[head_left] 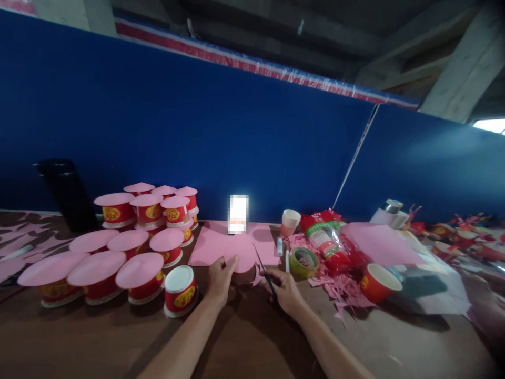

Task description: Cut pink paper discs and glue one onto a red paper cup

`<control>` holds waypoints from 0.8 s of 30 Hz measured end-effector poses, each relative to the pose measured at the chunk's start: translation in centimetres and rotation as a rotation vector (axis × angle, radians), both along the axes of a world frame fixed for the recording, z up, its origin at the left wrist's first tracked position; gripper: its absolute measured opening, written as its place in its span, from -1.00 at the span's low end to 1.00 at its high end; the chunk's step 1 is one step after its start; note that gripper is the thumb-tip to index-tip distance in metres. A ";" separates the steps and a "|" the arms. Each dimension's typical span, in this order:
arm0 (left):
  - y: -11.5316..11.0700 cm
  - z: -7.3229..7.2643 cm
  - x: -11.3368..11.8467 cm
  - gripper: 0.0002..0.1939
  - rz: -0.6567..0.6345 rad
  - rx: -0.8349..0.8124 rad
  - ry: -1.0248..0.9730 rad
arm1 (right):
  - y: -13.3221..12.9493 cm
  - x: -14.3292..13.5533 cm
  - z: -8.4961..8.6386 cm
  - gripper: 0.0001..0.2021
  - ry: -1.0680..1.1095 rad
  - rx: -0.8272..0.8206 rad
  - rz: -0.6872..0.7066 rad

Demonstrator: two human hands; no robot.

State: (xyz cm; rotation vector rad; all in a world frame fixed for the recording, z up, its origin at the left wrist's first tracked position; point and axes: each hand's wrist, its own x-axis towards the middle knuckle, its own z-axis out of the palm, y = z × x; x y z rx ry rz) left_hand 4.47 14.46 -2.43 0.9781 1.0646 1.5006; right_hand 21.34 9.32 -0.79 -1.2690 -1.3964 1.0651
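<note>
My left hand pinches the left edge of a round pink paper disc between thumb and fingers. My right hand is closed around a pair of dark scissors, whose blades point up and away beside the disc's right edge. A small pink offcut hangs near the blades. Behind the disc lie flat pink paper sheets. Left of my left hand stands an upturned red paper cup with a white base on top.
Several red cups topped with pink paper cones stand in rows at the left, before a black flask. At right are a tape roll, pink scraps, a red plastic bag and an orange cup. A blue partition rises behind.
</note>
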 end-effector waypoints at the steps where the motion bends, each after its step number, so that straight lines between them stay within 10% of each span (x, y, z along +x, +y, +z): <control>1: 0.0 -0.1 0.0 -0.67 0.001 -0.003 -0.004 | 0.0 0.0 -0.1 -0.65 0.004 -0.003 -0.002; 24: -1.2 2.1 0.5 -0.69 -0.182 -0.104 -0.192 | 0.8 0.0 -0.5 -0.64 0.212 0.110 -0.003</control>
